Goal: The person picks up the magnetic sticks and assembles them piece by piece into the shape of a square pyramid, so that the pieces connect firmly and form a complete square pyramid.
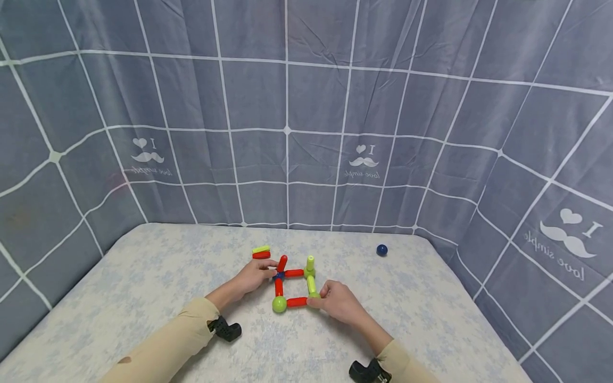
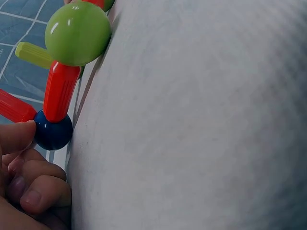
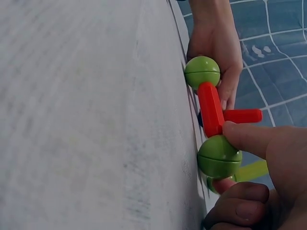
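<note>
A square of magnetic rods and balls lies on the table. Three sides are red rods: back (image 1: 294,273), left (image 1: 279,288) and front (image 1: 296,302); the right side is a yellow-green rod (image 1: 312,284). My left hand (image 1: 250,277) pinches the blue ball (image 2: 55,133) at the back left corner, where a red rod (image 1: 283,261) stands up. At the front right corner, my right hand (image 1: 341,302) grips a green ball (image 3: 219,160), its thumb against the front rod's end. Another green ball (image 1: 279,304) forms the front left corner. A yellow-green rod (image 1: 311,261) rises from the back right ball (image 1: 309,273).
Behind my left hand, a loose yellow-green rod (image 1: 261,248) and a red rod (image 1: 261,255) lie side by side. A dark blue ball (image 1: 381,250) sits farther back to the right. Grey checked curtain (image 1: 316,159) encloses the table's (image 1: 407,298) back and sides.
</note>
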Motion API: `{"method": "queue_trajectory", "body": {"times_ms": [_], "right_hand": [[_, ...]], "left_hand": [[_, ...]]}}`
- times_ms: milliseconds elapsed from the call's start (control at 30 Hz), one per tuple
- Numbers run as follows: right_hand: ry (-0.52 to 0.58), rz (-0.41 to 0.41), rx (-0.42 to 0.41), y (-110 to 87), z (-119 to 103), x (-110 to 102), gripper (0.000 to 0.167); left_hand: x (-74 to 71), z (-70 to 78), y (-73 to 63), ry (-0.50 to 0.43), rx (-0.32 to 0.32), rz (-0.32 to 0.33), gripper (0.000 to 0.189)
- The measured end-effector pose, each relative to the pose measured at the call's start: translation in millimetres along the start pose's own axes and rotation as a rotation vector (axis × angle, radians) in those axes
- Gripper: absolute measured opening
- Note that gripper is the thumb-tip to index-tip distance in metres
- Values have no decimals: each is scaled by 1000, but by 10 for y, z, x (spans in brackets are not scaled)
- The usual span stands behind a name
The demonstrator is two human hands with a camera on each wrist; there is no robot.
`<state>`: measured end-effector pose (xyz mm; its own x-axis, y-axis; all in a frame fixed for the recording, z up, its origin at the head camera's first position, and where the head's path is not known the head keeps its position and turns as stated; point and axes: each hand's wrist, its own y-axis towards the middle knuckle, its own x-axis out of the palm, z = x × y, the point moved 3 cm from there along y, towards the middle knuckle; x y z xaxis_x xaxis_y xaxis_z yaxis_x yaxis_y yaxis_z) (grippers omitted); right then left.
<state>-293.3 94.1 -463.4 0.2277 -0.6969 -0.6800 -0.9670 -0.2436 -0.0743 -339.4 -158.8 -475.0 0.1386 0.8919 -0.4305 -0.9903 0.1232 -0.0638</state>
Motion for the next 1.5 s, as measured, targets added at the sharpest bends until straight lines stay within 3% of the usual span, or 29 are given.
{"method": "queue_trajectory", "body": {"times_ms": [267, 467, 733, 1133, 1333, 1500], "right_hand": [[-27, 18, 3, 75, 46, -110, 43], [86, 57, -38, 338, 114, -214, 34], [256, -48, -57, 644, 196, -196, 42], [239, -106, -70, 821, 230, -132, 47], [223, -106, -89, 826, 263, -102, 46], [228, -102, -95, 833, 259, -108, 44]], "left_hand": [[-9, -1, -26, -9, 22, -9, 32], [-14, -4, -39, -20, 30, -4, 29], [-19, 10, -56, -55, 18, 8, 30], [0, 21, -39, -48, 31, 18, 28], [-9, 36, -66, -83, 6, 93, 27], [-62, 21, 2, -83, 2, 240, 24]]}}
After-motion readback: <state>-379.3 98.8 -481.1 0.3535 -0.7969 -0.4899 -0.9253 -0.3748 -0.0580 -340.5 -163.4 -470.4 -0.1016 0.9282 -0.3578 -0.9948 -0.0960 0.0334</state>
